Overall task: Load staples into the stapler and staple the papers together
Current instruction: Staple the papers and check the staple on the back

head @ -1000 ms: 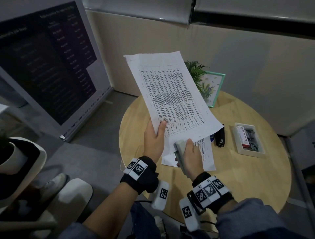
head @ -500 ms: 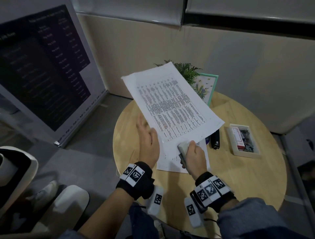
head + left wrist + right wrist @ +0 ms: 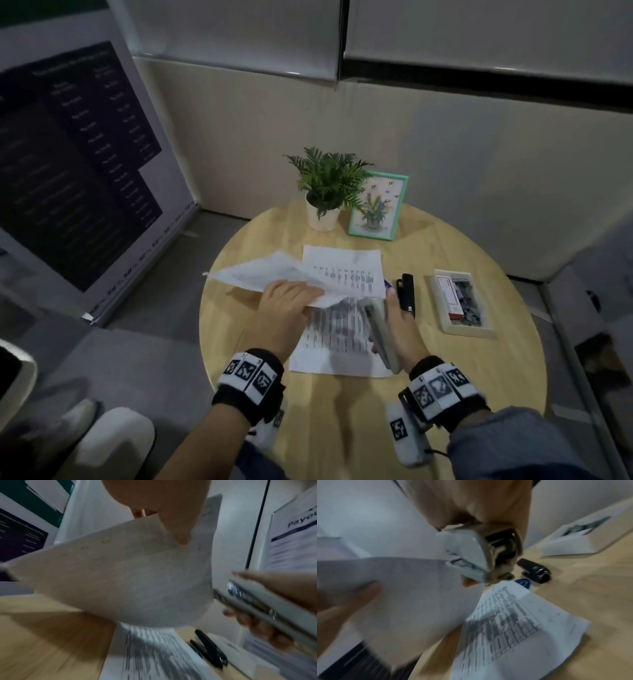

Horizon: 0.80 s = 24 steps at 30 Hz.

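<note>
In the head view, a printed sheet (image 3: pixel 274 275) was held above the round wooden table (image 3: pixel 445 377) by the left hand (image 3: pixel 286 301), whose fingers were curled over its near edge. A grey stapler (image 3: pixel 378 330) was gripped lengthwise in the right hand (image 3: pixel 399 329), just right of that sheet and over a second printed sheet (image 3: pixel 337 337) lying flat on the table. A black stapler (image 3: pixel 406 295) lay just right of the flat sheet, and a white tray (image 3: pixel 460 303) of small supplies stood further right. A potted plant (image 3: pixel 325 186) and a green-framed picture (image 3: pixel 378 207) stood at the far edge. In the left wrist view, the lifted sheet (image 3: pixel 120 577) was seen pinched from above between thumb and fingers (image 3: pixel 180 534), with the grey stapler (image 3: pixel 257 601) close to its right edge and the black stapler (image 3: pixel 209 651) on the table below. In the right wrist view, the grey stapler (image 3: pixel 477 555) was seen nose-on, clasped in the right hand (image 3: pixel 471 500), its mouth beside the lifted sheet (image 3: pixel 412 595); whether the sheet was between the jaws could not be told through the blur.
</note>
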Each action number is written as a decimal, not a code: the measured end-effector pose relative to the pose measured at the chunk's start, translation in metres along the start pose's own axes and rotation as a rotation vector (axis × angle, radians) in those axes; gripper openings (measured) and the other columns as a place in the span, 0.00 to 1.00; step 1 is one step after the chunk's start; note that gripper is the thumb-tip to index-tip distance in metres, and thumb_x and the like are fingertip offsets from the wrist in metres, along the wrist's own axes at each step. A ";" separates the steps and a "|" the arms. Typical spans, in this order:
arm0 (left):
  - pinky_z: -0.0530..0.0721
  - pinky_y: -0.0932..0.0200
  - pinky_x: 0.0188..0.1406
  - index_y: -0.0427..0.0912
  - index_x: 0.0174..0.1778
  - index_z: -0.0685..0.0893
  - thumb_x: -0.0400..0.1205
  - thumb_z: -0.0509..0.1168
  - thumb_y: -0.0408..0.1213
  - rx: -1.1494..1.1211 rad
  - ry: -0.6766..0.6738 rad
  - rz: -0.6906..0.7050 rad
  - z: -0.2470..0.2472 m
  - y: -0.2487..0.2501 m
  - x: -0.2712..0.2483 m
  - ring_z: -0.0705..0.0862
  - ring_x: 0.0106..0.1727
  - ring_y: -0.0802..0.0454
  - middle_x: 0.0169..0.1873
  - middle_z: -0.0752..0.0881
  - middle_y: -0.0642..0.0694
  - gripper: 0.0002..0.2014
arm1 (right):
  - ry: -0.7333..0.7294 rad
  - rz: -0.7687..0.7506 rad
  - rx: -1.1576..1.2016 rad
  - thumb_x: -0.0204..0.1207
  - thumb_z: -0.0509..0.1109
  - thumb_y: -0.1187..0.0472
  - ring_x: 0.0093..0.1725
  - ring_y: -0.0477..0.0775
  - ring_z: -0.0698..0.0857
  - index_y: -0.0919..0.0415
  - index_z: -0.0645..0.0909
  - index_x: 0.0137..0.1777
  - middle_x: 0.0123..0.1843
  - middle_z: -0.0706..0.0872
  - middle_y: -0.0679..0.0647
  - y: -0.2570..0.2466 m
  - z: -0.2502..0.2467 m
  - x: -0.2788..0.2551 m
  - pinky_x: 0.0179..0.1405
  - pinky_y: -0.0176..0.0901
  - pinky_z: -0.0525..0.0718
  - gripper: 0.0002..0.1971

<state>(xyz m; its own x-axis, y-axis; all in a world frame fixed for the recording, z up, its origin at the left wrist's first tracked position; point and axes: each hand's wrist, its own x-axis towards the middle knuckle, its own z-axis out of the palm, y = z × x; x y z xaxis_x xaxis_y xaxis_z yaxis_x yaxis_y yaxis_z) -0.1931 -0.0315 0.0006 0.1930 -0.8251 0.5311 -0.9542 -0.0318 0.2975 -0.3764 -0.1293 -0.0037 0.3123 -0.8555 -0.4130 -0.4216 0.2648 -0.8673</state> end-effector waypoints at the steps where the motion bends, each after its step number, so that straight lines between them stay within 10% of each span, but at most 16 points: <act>1: 0.72 0.59 0.55 0.46 0.46 0.90 0.66 0.70 0.27 -0.029 0.012 -0.036 -0.005 0.002 0.007 0.90 0.43 0.52 0.41 0.93 0.52 0.15 | 0.031 0.057 0.039 0.74 0.53 0.30 0.41 0.63 0.86 0.61 0.82 0.47 0.45 0.87 0.64 0.005 -0.012 0.011 0.42 0.53 0.87 0.33; 5: 0.73 0.62 0.37 0.46 0.46 0.89 0.79 0.57 0.44 -0.053 0.016 -0.186 -0.026 0.015 0.035 0.87 0.31 0.48 0.34 0.92 0.50 0.14 | 0.082 0.292 -0.001 0.72 0.68 0.39 0.59 0.68 0.82 0.72 0.72 0.68 0.65 0.80 0.69 0.023 -0.056 0.063 0.51 0.54 0.84 0.37; 9: 0.82 0.52 0.38 0.46 0.53 0.84 0.81 0.56 0.54 -0.335 0.001 -0.476 -0.031 0.017 0.054 0.87 0.40 0.48 0.39 0.90 0.48 0.19 | 0.182 0.232 -0.269 0.80 0.61 0.48 0.52 0.65 0.81 0.75 0.73 0.68 0.63 0.82 0.73 0.026 -0.075 0.108 0.51 0.47 0.77 0.29; 19: 0.86 0.64 0.37 0.42 0.50 0.87 0.83 0.63 0.32 -0.948 0.032 -0.798 -0.047 0.042 0.088 0.90 0.41 0.55 0.41 0.93 0.51 0.07 | 0.195 0.191 -0.588 0.78 0.65 0.63 0.51 0.68 0.85 0.78 0.80 0.54 0.53 0.86 0.74 0.044 -0.069 0.156 0.53 0.56 0.84 0.15; 24: 0.85 0.65 0.33 0.38 0.51 0.88 0.82 0.64 0.31 -1.006 0.051 -0.769 -0.066 0.060 0.103 0.90 0.37 0.56 0.39 0.93 0.49 0.08 | 0.401 -0.335 -0.205 0.77 0.63 0.67 0.61 0.66 0.81 0.66 0.77 0.65 0.59 0.84 0.67 -0.036 -0.086 0.105 0.61 0.56 0.78 0.16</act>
<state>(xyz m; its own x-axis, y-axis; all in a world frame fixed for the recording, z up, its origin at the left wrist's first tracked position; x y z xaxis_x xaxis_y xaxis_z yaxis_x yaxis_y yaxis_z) -0.2150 -0.0808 0.1251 0.6486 -0.7608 -0.0229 -0.0019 -0.0317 0.9995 -0.4011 -0.2672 0.0083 0.1265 -0.9908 0.0489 -0.5242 -0.1086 -0.8446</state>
